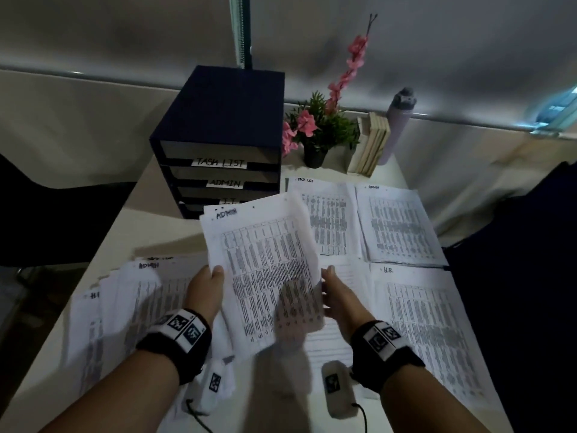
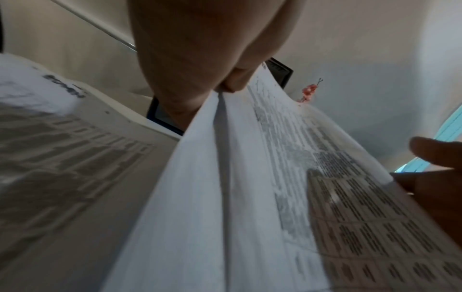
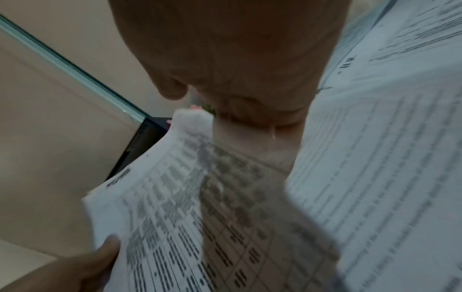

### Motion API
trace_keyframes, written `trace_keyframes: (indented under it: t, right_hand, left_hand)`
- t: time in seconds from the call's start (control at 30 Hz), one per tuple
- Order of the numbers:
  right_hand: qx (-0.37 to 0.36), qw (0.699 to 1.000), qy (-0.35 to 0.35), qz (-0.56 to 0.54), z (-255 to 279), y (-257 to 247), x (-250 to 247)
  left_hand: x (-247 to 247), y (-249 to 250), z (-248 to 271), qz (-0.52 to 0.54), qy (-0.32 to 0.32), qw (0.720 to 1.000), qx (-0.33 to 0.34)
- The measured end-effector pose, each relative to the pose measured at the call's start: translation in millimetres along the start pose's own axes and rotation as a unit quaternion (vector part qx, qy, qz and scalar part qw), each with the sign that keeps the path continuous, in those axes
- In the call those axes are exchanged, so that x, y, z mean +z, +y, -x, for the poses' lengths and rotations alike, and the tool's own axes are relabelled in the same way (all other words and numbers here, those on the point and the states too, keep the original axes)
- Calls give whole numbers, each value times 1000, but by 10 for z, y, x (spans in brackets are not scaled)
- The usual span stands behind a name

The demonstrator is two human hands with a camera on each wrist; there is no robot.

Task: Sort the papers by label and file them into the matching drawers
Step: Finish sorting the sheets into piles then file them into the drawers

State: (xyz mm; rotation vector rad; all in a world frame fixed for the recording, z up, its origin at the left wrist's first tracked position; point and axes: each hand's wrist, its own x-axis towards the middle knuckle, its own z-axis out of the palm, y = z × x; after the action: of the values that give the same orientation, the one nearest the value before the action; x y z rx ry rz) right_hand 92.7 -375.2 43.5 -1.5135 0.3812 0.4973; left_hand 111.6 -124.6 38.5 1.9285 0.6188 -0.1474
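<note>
Head view, bench [image 1: 150, 232]: white surface carrying the drawer unit, loose papers and desk items.
Drawer unit [image 1: 218, 120]: dark blue, at the far left of the bench; visible drawer labels read TASK LIST, ADMIN and I.T from the top down; the lower part is hidden behind the held sheets.
Unsorted papers [image 1: 131, 295]: fanned out at the near left of the bench, the top sheet marked ADMIN.
Sorted piles: TASK LIST pile [image 1: 324, 214] and ADMIN pile [image 1: 399, 226] side by side at the far right; H.R pile [image 1: 431, 326] nearer, below the ADMIN pile.
Held sheets [image 1: 268, 270]: a few sheets marked ADMIN, raised above the bench centre in front of the drawer unit, tilted.
Left hand [image 1: 206, 292]: pinches the left edge of the held sheets, thumb on top.
Right hand [image 1: 337, 292]: at the right edge of the held sheets, thumb above and fingers beneath; hold looks loose.
Other items: potted plant [image 1: 318, 132] with pink flowers, standing books [image 1: 371, 142] and grey bottle [image 1: 399, 120] along the far right edge.
</note>
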Motion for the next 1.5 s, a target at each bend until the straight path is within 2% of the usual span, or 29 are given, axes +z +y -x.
trace_keyframes:
  t: [0.03,0.13,0.3,0.37,0.47,0.53,0.6,0.67,0.77,0.83,0.93,1.0,1.07,1.17,1.27,1.4,1.5]
  right_hand:
    - [-10,1000,3,-4,-3,-49,25]
    - [-74,993,84,41,-64,-124,-33]
    - [-106,988,112,3,-131,-120,-305]
    - [-98,985,135,-38,-159,-103,-437]
    - [-55,972,168,-158,-180,-37,-616]
    - [-35,961,168,-215,-200,29,-701]
    - [-27,963,152,-219,-222,72,-740]
    - [-31,970,157,-184,-250,60,-774]
    - [-58,955,261,-127,-403,-6,-1011]
    - [-67,932,338,-110,-565,-58,-1306]
    - [-77,903,412,-93,-795,-139,-1772]
    - [-55,893,442,-64,-941,-172,-2051]
    - [-46,884,465,-26,-1072,-216,-2257]
    - [-29,874,484,33,-1138,-357,-2398]
    - [-8,876,479,52,-1230,-390,-2502]
    - [41,870,467,150,-1241,-397,-2521]
    - [73,824,506,244,-1160,-458,-2354]
  left_hand:
    - [70,76,22,17,-11,1000,2]
    - [253,226,56,95,-27,995,8]
    - [502,419,73,43,-52,995,76]
    - [600,500,39,48,-32,995,76]
    - [741,637,-32,72,-4,995,63]
    - [851,711,-48,82,0,995,59]
    - [984,760,-36,73,-4,996,60]
    - [1137,774,-29,62,-26,996,61]
    - [1359,709,27,69,-135,985,86]
    - [1464,539,83,-74,-193,970,128]
    - [1533,207,208,-330,-239,900,157]
    - [1537,61,283,-424,-274,848,159]
    - [1511,-12,315,-473,-286,817,167]
    - [1455,-13,286,-481,-282,814,163]
    - [1417,2,248,-484,-285,812,161]
    - [1388,30,224,-474,-293,816,154]
    - [1380,24,202,-476,-286,817,157]
